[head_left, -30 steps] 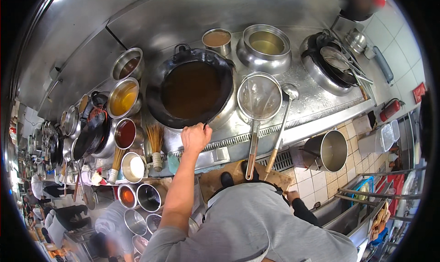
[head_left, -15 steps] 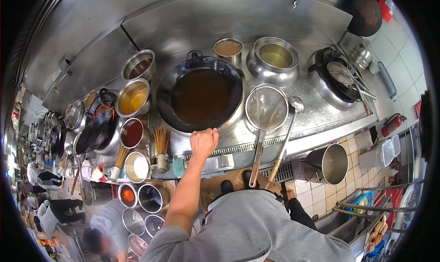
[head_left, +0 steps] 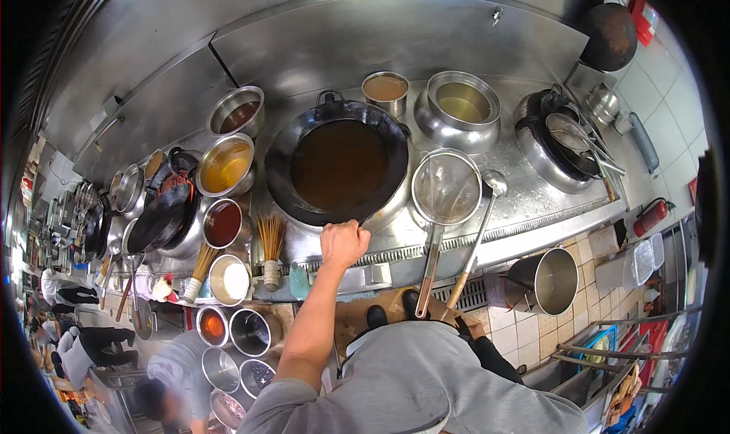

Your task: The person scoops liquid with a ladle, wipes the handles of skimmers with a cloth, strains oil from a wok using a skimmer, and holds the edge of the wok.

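Note:
A large black wok (head_left: 275, 172) holds dark brown liquid and sits on the steel range. At its near rim my left hand (head_left: 344, 242) is closed, gripping what looks like the near loop handle, mostly hidden beneath the fingers. My right hand (head_left: 477, 329), small and partly hidden, is low beside my body with a dark sleeve behind it; its fingers are unclear against something dark. Closest to it is the wooden handle of a ladle (head_left: 496, 183). A round wire strainer (head_left: 446, 187) lies between wok and ladle, its handle overhanging the front edge.
Left of the wok stand steel bowls of amber liquid (head_left: 249, 177) and red sauce (head_left: 223, 223), plus bamboo brushes (head_left: 271, 240). Behind and right are a steel pot (head_left: 460, 134) and a second wok (head_left: 532, 122). A tall bucket (head_left: 555, 280) stands right; a co-worker (head_left: 179, 373) bends at lower left.
The whole view has shifted slightly, with the range now a little lower and further right. My left hand stays at the wok's rim. My right hand shows more, near the ladle handle.

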### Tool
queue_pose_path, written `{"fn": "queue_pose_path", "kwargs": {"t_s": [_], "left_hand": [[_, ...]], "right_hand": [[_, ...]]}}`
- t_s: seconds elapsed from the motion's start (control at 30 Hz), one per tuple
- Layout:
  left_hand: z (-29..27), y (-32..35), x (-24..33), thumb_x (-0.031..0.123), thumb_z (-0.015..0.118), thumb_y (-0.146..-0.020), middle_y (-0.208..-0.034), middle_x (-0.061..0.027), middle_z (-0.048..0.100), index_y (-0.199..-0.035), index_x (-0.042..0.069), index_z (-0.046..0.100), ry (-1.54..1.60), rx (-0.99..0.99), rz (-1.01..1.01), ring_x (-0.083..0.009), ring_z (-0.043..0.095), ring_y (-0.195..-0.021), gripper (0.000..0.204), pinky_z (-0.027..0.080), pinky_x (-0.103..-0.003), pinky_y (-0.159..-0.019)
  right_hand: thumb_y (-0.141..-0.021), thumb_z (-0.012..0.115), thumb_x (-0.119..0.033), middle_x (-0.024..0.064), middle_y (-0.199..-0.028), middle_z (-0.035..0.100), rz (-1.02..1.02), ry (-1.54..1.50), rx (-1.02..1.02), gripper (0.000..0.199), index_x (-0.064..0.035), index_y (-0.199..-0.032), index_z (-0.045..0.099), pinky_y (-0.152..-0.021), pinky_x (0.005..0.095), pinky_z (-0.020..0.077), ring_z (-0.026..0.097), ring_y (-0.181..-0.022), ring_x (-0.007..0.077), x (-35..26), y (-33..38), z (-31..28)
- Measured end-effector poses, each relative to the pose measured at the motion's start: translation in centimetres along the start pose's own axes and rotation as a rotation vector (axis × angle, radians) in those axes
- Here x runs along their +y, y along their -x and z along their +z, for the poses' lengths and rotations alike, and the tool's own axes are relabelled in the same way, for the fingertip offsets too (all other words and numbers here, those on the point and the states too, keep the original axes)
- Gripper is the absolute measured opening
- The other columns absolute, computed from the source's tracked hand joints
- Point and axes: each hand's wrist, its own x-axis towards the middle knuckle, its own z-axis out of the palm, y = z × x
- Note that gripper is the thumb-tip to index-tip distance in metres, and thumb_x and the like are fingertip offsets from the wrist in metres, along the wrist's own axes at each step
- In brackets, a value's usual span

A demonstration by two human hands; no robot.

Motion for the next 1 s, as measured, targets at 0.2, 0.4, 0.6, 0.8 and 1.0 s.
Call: {"fn": "queue_pose_path", "kwargs": {"t_s": [0.2, 0.4, 0.6, 0.8, 1.0], "left_hand": [[0.4, 0.0, 0.0, 0.023, 0.06, -0.077, -0.06, -0.0144, 0.065, -0.061, 0.006, 0.061, 0.008, 0.024, -0.004, -0.0325, 0.063, -0.056, 0.024, 0.048, -0.045, -0.065], [0.6, -0.2, 0.1, 0.03, 0.067, -0.084, -0.061, -0.013, 0.065, -0.062, 0.008, 0.062, -0.031, 0.013, 0.001, -0.0315, 0.064, -0.057, 0.032, 0.048, -0.044, -0.064], [0.3, 0.1, -0.2, 0.033, 0.069, -0.085, -0.061, -0.0119, 0.065, -0.062, 0.009, 0.062, -0.07, 0.002, 0.003, -0.0306, 0.064, -0.058, 0.035, 0.048, -0.043, -0.064], [0.4, -0.1, 0.3, 0.034, 0.068, -0.087, -0.06, -0.0122, 0.064, -0.062, 0.008, 0.062, -0.023, 0.028, 0.007, -0.0313, 0.063, -0.056, 0.036, 0.047, -0.043, -0.063], [0.4, 0.0, 0.3, 0.033, 0.067, -0.087, -0.059, -0.0132, 0.064, -0.06, 0.008, 0.061, -0.012, 0.071, -0.008, -0.0324, 0.063, -0.056, 0.037, 0.047, -0.044, -0.063]], "right_hand": [[-0.069, 0.065, -0.084, 0.0152, -0.089, 0.075, -0.039, -0.016, 0.028, 0.086, -0.0117, -0.116, 0.071, -0.085, 0.0395, 0.0527, 0.069, -0.079, 0.0226, -0.1, 0.9, -0.8], [-0.082, 0.063, -0.052, 0.0194, -0.089, 0.074, -0.14, 0.198, -0.049, 0.052, -0.0061, -0.103, 0.074, -0.082, 0.0403, 0.0533, 0.071, -0.084, 0.0299, 1.7, -0.6, -0.9], [-0.09, 0.062, -0.031, 0.0243, -0.092, 0.073, 0.048, 0.12, -0.106, 0.034, -0.0009, -0.097, 0.076, -0.081, 0.0411, 0.0538, 0.072, -0.088, 0.0363, -2.3, 1.1, -1.4], [-0.087, 0.063, -0.047, 0.0245, -0.088, 0.071, -0.042, 0.156, -0.063, 0.048, 0.0, -0.09, 0.075, -0.082, 0.0436, 0.0528, 0.071, -0.089, 0.0368, 0.5, 0.2, -1.8], [-0.089, 0.062, -0.044, 0.0225, -0.086, 0.072, -0.065, 0.162, -0.034, 0.045, -0.0014, -0.089, 0.075, -0.08, 0.0438, 0.0537, 0.07, -0.088, 0.0374, 0.5, -0.1, -1.1]]}}
